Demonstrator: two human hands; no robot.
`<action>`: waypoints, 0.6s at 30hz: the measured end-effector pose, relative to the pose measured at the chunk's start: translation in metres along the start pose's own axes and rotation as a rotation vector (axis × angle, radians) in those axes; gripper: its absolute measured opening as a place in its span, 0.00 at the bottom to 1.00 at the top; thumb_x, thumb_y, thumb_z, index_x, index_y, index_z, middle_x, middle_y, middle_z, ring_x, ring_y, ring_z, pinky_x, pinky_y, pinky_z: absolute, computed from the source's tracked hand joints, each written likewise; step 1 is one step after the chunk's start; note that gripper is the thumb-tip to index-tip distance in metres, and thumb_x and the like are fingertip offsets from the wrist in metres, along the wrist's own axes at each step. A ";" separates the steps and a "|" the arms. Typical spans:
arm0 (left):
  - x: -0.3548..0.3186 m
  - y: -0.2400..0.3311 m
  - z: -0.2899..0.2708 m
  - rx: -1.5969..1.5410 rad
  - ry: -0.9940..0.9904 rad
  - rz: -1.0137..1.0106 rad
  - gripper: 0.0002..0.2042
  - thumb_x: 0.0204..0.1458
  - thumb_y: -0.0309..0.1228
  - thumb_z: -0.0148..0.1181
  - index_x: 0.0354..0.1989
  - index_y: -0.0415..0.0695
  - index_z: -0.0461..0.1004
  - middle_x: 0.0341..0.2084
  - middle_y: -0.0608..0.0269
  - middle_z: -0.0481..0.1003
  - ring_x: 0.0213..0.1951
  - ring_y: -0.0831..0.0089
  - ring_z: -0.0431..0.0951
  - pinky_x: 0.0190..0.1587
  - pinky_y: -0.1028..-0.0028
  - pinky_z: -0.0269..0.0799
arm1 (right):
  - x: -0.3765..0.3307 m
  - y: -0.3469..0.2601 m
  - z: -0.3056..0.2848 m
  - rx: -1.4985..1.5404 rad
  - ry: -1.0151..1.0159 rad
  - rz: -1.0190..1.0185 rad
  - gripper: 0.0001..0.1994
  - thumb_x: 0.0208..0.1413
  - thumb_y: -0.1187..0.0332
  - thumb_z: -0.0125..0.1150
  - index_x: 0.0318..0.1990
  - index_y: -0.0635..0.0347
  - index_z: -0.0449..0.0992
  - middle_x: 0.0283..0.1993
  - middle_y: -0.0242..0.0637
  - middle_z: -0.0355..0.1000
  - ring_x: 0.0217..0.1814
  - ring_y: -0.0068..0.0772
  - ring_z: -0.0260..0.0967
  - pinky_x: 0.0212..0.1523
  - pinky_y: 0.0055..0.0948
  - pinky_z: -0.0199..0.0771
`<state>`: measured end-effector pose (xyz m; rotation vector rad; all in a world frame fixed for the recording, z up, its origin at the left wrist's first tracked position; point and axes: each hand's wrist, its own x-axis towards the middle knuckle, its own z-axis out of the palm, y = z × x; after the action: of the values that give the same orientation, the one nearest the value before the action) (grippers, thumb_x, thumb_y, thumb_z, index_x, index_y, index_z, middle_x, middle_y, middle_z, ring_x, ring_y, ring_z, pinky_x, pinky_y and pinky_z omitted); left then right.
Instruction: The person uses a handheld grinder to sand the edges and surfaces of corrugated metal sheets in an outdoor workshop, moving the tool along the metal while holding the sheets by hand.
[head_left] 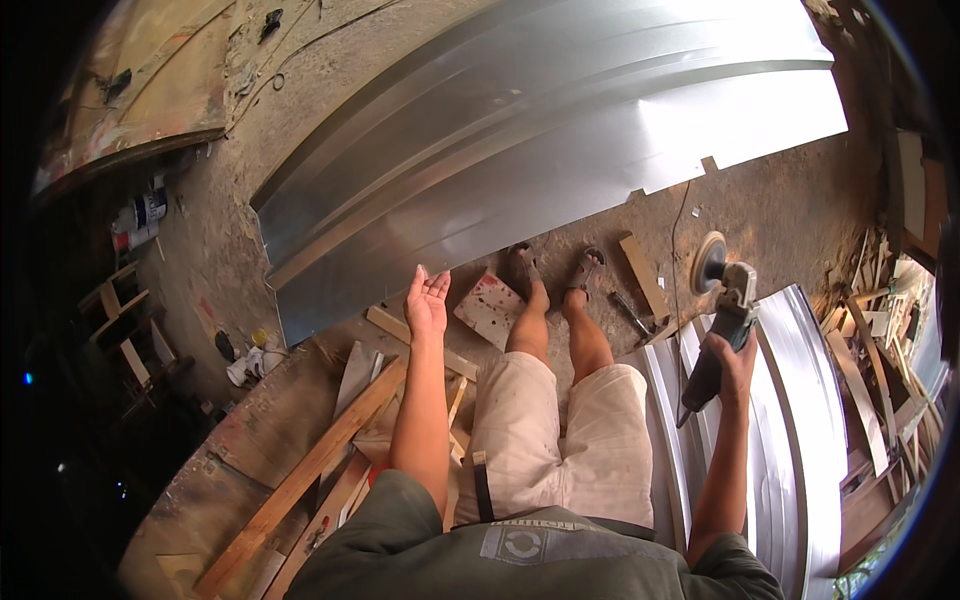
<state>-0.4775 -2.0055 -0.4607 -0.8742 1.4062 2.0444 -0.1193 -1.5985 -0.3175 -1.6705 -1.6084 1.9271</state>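
Note:
A large folded sheet of shiny metal (520, 205) lies across the floor in front of me, with raised ridges along its length and small notches in its near edge. My left hand (428, 305) is palm up at that near edge, its fingers stretched out; whether the fingertips touch the metal is hard to tell. To the right, my right hand (732, 362) is wrapped round the dark body of an angle grinder (722, 340). The tool is held up, its round tan disc (709, 263) facing left, clear of the sheet.
More long metal sheets (800, 400) lie at my right. Wooden boards (310, 470) are stacked at my left, and scrap wood (880, 370) is heaped at the far right. A stained square board (490, 308) sits by my feet. A thin cord (677, 225) crosses the floor.

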 end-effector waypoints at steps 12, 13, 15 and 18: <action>-0.020 0.039 0.020 0.019 -0.036 -0.062 0.15 0.66 0.36 0.58 0.50 0.36 0.72 0.43 0.45 0.80 0.46 0.55 0.84 0.57 0.59 0.80 | -0.042 0.025 0.163 -0.594 -0.102 -0.471 0.40 0.40 0.65 0.78 0.63 0.58 0.65 0.49 0.54 0.77 0.49 0.60 0.78 0.50 0.47 0.79; -0.021 0.040 0.021 0.036 -0.008 -0.059 0.15 0.66 0.36 0.58 0.50 0.35 0.72 0.43 0.45 0.80 0.46 0.55 0.84 0.57 0.59 0.80 | -0.043 0.026 0.178 -0.587 -0.135 -0.459 0.40 0.41 0.65 0.78 0.63 0.57 0.65 0.49 0.54 0.77 0.50 0.60 0.78 0.50 0.47 0.79; -0.023 0.046 0.024 0.087 0.038 -0.058 0.16 0.66 0.36 0.59 0.51 0.34 0.72 0.43 0.45 0.80 0.46 0.56 0.84 0.55 0.60 0.80 | -0.045 0.026 0.207 -0.576 -0.192 -0.492 0.39 0.41 0.65 0.77 0.63 0.56 0.64 0.51 0.51 0.76 0.50 0.60 0.77 0.50 0.48 0.79; -0.030 0.056 0.034 0.172 0.076 -0.062 0.17 0.65 0.36 0.60 0.51 0.33 0.72 0.42 0.45 0.80 0.46 0.56 0.84 0.53 0.62 0.81 | -0.051 0.024 0.237 -0.583 -0.281 -0.456 0.39 0.42 0.64 0.76 0.63 0.56 0.63 0.53 0.49 0.74 0.53 0.58 0.75 0.51 0.48 0.78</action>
<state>-0.5053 -1.9938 -0.3950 -0.9178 1.5504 1.8307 -0.2708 -1.7875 -0.3456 -1.0327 -2.5745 1.5979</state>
